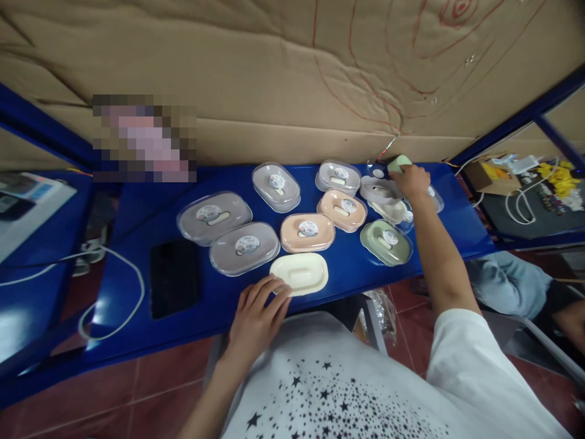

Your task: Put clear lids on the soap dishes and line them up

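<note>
Cream plastic, glossy and oval: that's the tray (305, 272) at the near edge of the blue table (345, 268), a long oblong moulded into its middle. Left hand (258, 311) is on it, fingertips at the near-left rim, fingers slightly apart; whether they grip or merely rest, I can't tell. Over to the right hand (414, 181), well beyond the tray to the far right: fingers closed round a pale green piece (399, 163), smooth and tilted up, partly covered by the hand.

Now the boxes! Just behind the tray, a peach box (308, 233), clear-lidded, round label on top; a second peach box (342, 209) sits behind and right. Left of the tray, a grey box (244, 249), likewise lidded and labelled. Right of it, a green box (386, 242), with a small pale oblong showing beside its label. Farther right and behind the tray, a grey oval piece (381, 190) overlaps a cream oval piece (390, 211), clear plastic crowding round them.
</note>
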Tool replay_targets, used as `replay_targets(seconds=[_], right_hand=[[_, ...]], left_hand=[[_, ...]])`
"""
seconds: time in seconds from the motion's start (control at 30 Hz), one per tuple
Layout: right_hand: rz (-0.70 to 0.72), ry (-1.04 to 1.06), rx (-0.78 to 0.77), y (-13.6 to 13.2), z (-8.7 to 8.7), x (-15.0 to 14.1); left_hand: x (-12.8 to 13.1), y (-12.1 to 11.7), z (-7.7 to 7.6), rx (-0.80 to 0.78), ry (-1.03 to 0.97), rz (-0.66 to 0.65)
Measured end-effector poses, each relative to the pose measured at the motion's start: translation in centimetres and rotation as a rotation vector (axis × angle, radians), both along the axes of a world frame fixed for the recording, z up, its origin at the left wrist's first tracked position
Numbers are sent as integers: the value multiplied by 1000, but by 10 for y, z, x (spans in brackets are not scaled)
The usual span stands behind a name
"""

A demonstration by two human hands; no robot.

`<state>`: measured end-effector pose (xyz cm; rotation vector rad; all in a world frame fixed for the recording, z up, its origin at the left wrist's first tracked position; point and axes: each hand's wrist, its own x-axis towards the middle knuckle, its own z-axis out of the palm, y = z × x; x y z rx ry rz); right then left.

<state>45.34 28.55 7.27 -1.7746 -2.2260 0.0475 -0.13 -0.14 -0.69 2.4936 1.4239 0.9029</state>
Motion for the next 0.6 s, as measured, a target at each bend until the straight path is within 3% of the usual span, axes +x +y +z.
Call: replay_targets(seconds=[0.1,0.13,0.2,0.27,0.37,0.43,0.5,0.6], right_hand=[[-260,31,102,-34,21,-12],[-275,46,129,-56,29,-20],[-182,99,205,-109,42,-39],[71,137,220,-168,44,-65],[412,207,119,-240,27,-104],[548,187,-10,-267,9,-125],[630,161,-90,-276,-8,-138],[716,149,-132,-267,-26,-146]], left_hand=[[-3,1,2,-39,-55,-60],[-4,1,2,-54,-74,-84],[-5,2,2,-73,-90,-115],[-7,1,1,-79,-81,-103],[-10,-2,-3,-52,-98,-50],[-12,-2,-5,-12,-135,-39],[-14,0,-3,6,-136,-64],[-15,8,5,-47,-40,-147]])
